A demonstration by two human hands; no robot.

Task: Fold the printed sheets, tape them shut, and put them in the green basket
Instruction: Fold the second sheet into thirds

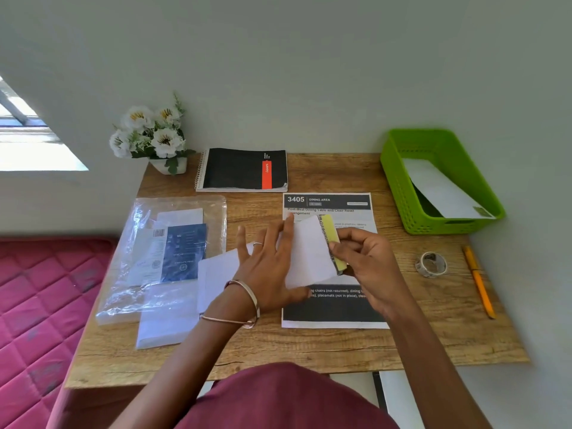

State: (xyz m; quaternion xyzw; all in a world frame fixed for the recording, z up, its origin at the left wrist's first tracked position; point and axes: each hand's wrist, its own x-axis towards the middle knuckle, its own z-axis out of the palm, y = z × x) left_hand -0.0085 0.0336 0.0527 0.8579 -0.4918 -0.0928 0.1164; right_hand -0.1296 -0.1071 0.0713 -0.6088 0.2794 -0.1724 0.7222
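A: Which step is this?

B: The fold, I'd judge. The left hand [266, 267] lies flat with its fingers [289, 222] spread wide, pressing down on a folded white sheet [309, 252]. It grips nothing; it only pins the paper. The right hand [368, 261] has its fingers [335, 250] pinched together on the sheet's right edge, where a yellow-green strip [329, 230] shows.

A: Where does the sheet sit?

B: On top of another printed sheet [328, 314], which lies flat and unfolded on the counter [433, 335], right of the middle. Its header reads 3405, Dining Area.

A: And the basket?

B: The green basket [399, 181] is at the far right corner, with one folded sheet [439, 187] already inside, leaning on its wall.

A: So what comes next?

B: Tape, probably. The tape roll [431, 264] lies on the counter to the right, apart from the right hand, with a yellow pen [478, 283] just beyond it. The right hand would need to let go and reach right while the left keeps the fold pinned. Whether the crease is finished, I cannot tell.

A: Anything in the way?

B: No. The clear plastic packet [161, 249], the notebook [244, 170] and the flower pot [151, 137] are all to the left or far side.
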